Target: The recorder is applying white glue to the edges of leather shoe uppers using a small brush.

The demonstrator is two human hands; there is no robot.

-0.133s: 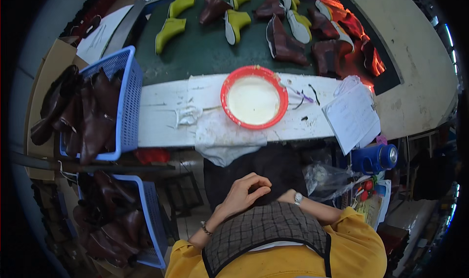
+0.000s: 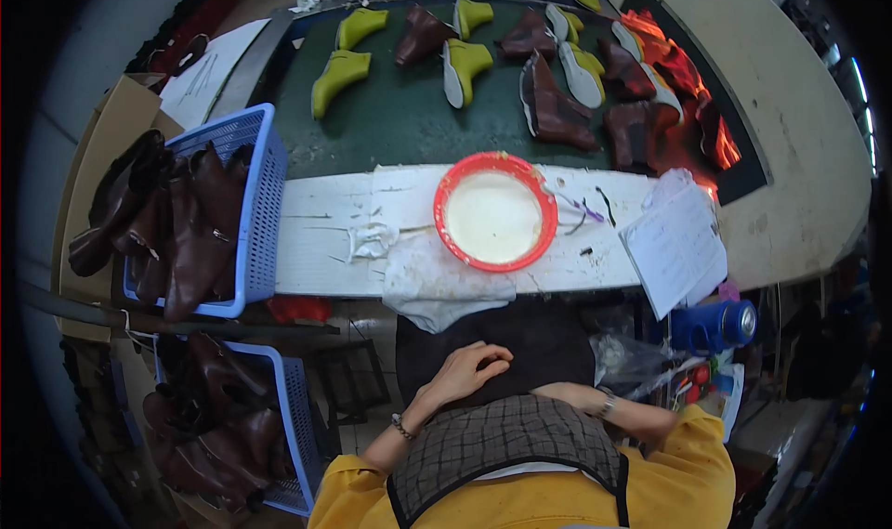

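My left hand (image 2: 465, 369) rests on the dark cloth (image 2: 539, 343) over my lap, fingers bent and slightly apart, holding nothing. A bead bracelet sits on that wrist. My right forearm (image 2: 632, 416) lies across my lap with a wristwatch (image 2: 608, 404) on it; the right hand itself is hidden behind the checked bib and my left hand. In front of me, on the white worn bench (image 2: 325, 241), stands a red bowl (image 2: 496, 211) of pale cream-coloured paste. A stained white rag (image 2: 437, 283) hangs over the bench's near edge.
A blue basket (image 2: 262, 204) of brown boot uppers stands at the bench's left, with another blue basket (image 2: 293, 427) below. Beyond is a dark green conveyor (image 2: 400, 111) carrying yellow-green lasts and brown boots. White papers (image 2: 674, 246) lie right, above a blue bottle (image 2: 711, 325).
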